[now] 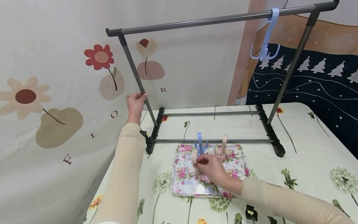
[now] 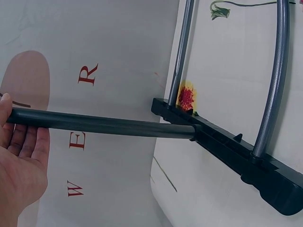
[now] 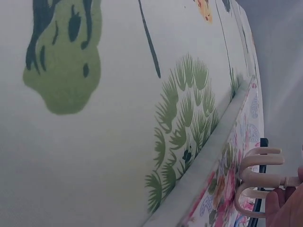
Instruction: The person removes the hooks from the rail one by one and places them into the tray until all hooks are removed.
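My left hand (image 1: pixel 135 105) grips the left upright of a dark grey garment rack (image 1: pixel 195 23); in the left wrist view its thumb and fingers lie on either side of the pole (image 2: pixel 104 124). My right hand (image 1: pixel 213 171) pinches a beige multi-prong hook (image 1: pixel 194 155) by its upper part, over a floral tray (image 1: pixel 179 188). In the right wrist view the prongs of this hook (image 3: pixel 260 179) point toward the tray's printed surface. On the tray are a blue hook (image 1: pixel 199 143) and another beige hook (image 1: pixel 224 143). One light blue hook (image 1: pixel 264 49) hangs from the rack's top rail.
The rack stands on black feet (image 1: pixel 275 146) joined by two low bars (image 1: pixel 212 141), just behind the tray. A flower-print cloth (image 1: pixel 307 174) covers the table. A pale curtain (image 1: pixel 190 68) hangs behind and at left, a dark tree-patterned cloth (image 1: pixel 316 81) at right.
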Tool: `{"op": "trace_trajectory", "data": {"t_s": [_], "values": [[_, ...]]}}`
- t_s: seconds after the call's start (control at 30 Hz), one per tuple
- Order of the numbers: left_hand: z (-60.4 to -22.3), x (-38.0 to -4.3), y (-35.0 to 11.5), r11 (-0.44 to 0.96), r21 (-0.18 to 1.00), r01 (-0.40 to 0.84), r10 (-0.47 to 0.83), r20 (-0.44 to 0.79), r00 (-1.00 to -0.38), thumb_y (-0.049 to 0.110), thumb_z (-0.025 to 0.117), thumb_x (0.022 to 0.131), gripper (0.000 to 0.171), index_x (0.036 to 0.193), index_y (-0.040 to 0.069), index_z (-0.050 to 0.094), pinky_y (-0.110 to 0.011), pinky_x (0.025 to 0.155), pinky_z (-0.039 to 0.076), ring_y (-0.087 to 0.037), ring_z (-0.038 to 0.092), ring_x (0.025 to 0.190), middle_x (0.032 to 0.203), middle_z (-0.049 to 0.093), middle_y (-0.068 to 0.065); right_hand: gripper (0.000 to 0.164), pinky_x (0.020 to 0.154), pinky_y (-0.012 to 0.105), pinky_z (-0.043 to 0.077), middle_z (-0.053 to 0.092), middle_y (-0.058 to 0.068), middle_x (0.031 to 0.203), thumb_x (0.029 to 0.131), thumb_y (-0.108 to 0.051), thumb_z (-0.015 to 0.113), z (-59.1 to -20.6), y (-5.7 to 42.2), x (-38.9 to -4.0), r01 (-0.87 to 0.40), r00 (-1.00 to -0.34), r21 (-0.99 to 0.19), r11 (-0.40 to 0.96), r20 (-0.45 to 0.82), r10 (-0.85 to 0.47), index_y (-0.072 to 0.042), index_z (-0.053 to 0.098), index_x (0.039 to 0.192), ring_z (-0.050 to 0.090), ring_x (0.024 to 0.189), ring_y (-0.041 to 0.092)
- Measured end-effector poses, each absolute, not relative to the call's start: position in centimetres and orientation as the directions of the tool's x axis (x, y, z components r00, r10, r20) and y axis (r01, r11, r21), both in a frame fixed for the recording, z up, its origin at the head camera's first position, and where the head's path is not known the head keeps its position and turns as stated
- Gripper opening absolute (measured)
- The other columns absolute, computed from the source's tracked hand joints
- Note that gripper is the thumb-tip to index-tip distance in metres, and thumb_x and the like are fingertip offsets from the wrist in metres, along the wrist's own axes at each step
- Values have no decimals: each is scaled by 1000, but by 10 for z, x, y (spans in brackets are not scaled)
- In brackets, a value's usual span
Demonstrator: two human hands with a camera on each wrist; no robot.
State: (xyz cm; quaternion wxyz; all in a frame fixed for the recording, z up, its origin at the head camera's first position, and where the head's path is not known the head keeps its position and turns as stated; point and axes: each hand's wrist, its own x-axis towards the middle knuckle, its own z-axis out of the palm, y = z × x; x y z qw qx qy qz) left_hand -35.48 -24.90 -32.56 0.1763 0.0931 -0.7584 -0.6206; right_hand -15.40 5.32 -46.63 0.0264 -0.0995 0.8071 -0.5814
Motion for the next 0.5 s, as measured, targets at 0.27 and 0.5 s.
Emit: {"op": "trace_trajectory", "data": {"t_s": [0.27,0.5], "values": [[-325,-355,-249,209,975,76,-362,150,-920,27,67,96,40,129,4,63,-31,101,45,-21,56,118,127,61,-11,13,65,26,57,70,-2,84,83,-2,78,-465,54,-150,-148,-970,-944,294,80,-230,-10,69,88,67,78,15],[-325,-355,-248,205,976,70,-364,143,-920,27,67,96,40,128,4,63,-32,101,45,-21,57,116,125,61,-10,14,66,25,57,71,-1,89,82,-4,79,-461,57,-148,-146,-966,-949,279,77,-246,-10,69,91,68,82,16]]}}
